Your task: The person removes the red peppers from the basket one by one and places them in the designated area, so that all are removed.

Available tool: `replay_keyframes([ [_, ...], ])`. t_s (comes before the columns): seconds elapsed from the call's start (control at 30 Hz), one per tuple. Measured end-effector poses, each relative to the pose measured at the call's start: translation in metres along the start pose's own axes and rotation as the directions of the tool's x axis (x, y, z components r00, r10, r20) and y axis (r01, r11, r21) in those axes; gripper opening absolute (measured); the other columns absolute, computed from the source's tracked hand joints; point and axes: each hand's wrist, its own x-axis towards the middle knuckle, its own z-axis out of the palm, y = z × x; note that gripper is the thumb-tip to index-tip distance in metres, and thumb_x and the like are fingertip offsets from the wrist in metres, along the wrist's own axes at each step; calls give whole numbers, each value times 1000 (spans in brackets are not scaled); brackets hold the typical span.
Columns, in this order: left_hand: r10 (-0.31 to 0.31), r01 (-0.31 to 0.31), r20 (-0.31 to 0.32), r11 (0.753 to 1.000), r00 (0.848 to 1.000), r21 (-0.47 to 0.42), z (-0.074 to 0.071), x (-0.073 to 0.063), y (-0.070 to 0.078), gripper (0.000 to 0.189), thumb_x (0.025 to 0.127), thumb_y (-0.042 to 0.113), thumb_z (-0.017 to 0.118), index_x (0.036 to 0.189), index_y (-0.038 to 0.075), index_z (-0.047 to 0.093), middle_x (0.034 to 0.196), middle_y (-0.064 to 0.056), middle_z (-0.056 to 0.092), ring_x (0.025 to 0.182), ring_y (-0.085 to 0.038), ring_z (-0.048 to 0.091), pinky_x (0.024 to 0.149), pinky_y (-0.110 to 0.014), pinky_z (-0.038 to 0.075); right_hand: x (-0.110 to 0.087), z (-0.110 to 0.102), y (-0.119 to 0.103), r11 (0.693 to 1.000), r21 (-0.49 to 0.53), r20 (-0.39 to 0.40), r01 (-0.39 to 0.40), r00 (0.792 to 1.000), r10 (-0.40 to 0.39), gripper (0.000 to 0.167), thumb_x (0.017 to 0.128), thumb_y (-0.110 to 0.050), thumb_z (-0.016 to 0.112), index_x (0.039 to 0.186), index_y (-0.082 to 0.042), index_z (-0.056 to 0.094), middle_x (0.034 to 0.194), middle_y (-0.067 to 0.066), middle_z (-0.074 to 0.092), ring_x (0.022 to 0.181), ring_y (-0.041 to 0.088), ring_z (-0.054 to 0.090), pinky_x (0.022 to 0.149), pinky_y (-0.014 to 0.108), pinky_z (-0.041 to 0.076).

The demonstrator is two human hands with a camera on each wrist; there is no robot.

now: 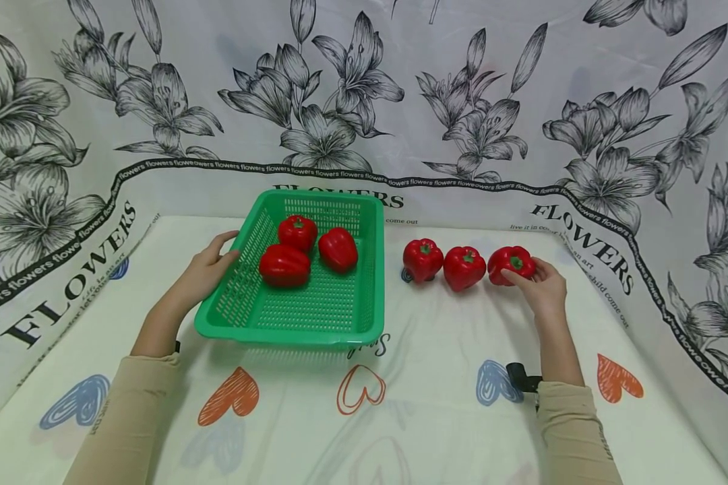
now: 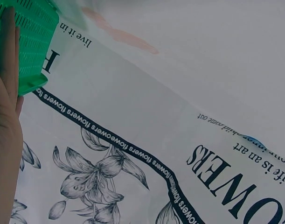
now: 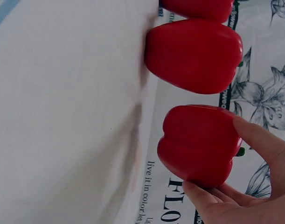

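My left hand [image 1: 204,273] rests against the left side of a green plastic basket [image 1: 373,296]. In the left wrist view its straight fingers [image 2: 10,56] lie along the basket's outer wall [image 2: 37,42]. Inside the basket are three red bell peppers: one at the back [image 1: 297,232], one on its side [image 1: 284,267] and one to the right [image 1: 338,250]. My right hand [image 1: 546,289] grips another red bell pepper [image 3: 198,144] between thumb and fingers, stem outward. Beside it, in a row, stand a middle pepper [image 1: 464,267] and a left pepper [image 1: 423,260].
A pale cloth printed with hearts covers the table [image 1: 437,350]. Behind it rises a white flower-printed cloth [image 1: 400,148] with a black lettered band. The row of peppers lies to the right of the basket. A dark wrist strap [image 1: 524,380] shows on my right forearm.
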Motion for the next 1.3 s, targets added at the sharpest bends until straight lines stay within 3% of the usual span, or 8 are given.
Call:
replay_keyframes([
  [0.23, -3, 3, 0, 1000, 1000, -4, 0, 0, 1, 62, 107, 41, 28, 158, 12, 9, 125, -35, 58, 84, -24, 70, 71, -30, 52, 3, 2, 8, 998, -69, 26, -1, 1000, 3, 85, 91, -29, 70, 157, -10, 19, 163, 9, 22, 151, 25, 23, 117, 40, 30],
  [0.43, -10, 10, 5, 1000, 1000, -17, 0, 1, -1, 62, 107, 42, 28, 158, 14, 8, 124, -35, 58, 80, -19, 68, 69, -30, 53, 6, 2, 14, 993, -122, 24, -1, 1000, 4, 85, 91, -31, 69, 156, -8, 20, 162, 12, 22, 150, 29, 23, 118, 43, 29],
  [1.1, 8, -8, 6, 1000, 1000, 1, 2, 6, 1, 61, 107, 41, 28, 158, 13, 9, 126, -36, 57, 86, -26, 69, 71, -31, 52, 10, 2, 19, 994, -109, 15, -21, 1000, 23, 88, 92, -33, 67, 158, -11, 13, 164, 10, 17, 152, 27, 17, 118, 43, 28],
  [1.3, -6, 6, 1, 1000, 1000, 8, 1, 0, -1, 62, 106, 43, 27, 158, 14, 10, 129, -35, 55, 91, -28, 67, 74, -32, 50, 11, 8, 19, 993, -117, 9, -7, 1000, 8, 86, 92, -31, 67, 158, -12, 14, 164, 10, 19, 152, 28, 19, 118, 43, 29],
])
